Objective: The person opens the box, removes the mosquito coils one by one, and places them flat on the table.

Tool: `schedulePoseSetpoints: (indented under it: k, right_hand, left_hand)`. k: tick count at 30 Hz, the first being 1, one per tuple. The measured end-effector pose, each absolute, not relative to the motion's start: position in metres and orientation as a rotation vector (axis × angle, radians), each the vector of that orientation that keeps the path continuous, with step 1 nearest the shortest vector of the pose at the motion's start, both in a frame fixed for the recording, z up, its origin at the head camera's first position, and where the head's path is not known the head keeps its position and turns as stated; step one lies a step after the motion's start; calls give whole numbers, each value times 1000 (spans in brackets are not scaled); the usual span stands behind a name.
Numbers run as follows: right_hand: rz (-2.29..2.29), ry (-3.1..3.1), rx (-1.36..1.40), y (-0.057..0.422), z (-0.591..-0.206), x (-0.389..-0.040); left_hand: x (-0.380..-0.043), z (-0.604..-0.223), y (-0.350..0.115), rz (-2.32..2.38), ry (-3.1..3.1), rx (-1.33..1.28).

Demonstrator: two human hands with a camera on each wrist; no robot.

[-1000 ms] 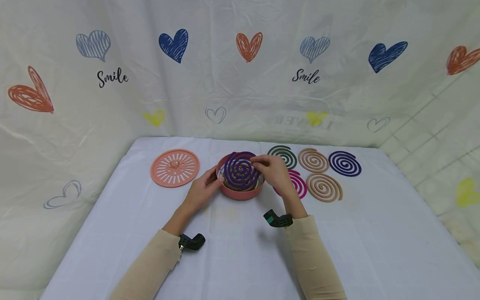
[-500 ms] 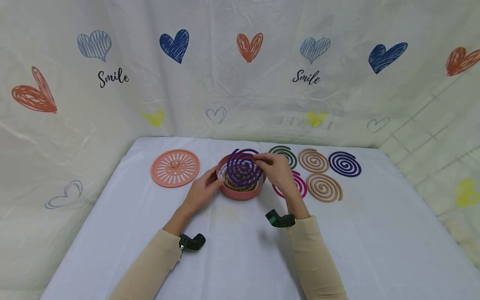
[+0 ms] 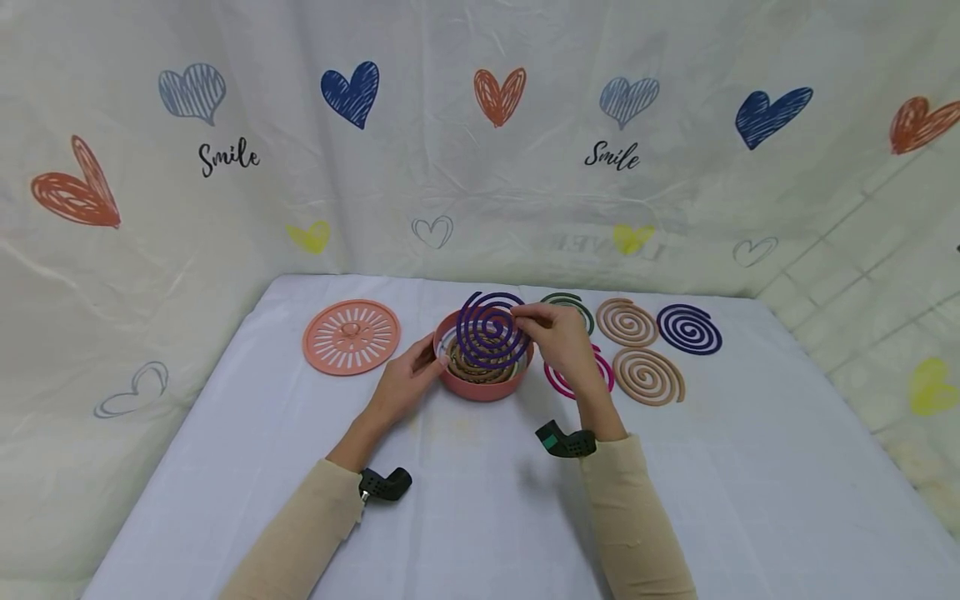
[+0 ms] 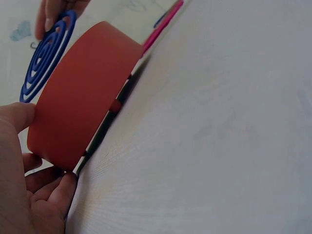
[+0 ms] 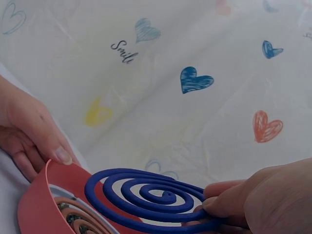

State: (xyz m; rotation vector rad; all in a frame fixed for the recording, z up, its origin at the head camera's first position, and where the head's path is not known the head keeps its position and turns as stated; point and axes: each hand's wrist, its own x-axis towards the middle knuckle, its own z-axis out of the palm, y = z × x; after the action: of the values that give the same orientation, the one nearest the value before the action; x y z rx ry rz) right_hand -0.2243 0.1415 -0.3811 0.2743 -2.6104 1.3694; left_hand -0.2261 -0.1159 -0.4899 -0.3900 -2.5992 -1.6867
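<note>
My right hand (image 3: 558, 337) pinches the right edge of a dark blue-purple mosquito coil (image 5: 168, 197). The coil is raised and tilted over a round coral-red holder (image 3: 482, 390). At the holder's left side, my left hand (image 3: 405, 381) grips it, thumb at the rim and other fingers low on the outer wall, as the left wrist view shows. A brown coil (image 3: 472, 373) lies inside the holder, partly hidden by the raised one. In the right wrist view, the holder's inner wall and a pale lining surround this brown coil.
A slotted coral lid (image 3: 318, 335) lies to the left. On the right lie two tan coils (image 3: 648, 375), another dark purple coil (image 3: 690, 328), a pink coil (image 3: 606, 375) and a green coil (image 3: 566, 296), the last two partly behind my right hand. A white cloth covers the table.
My right hand has lifted the purple coil up and slightly right from the holder, uncovering more of the brown coil. My left hand keeps its grip on the holder.
</note>
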Motion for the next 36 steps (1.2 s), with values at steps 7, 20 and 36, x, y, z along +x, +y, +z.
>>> schedulePoseSetpoints:
  k: [7, 20, 36]
  right_hand:
    - [1396, -2593, 268, 146, -377, -221]
    - [1326, -2575, 209, 167, -378, -218]
    - [1293, -2544, 116, 196, -380, -212]
  left_hand:
    - [-227, -491, -115, -1672, -2596, -396]
    - [-225, -490, -116, -1661, -2608, -387]
    - [-228, -493, -116, -1659, -2603, -399]
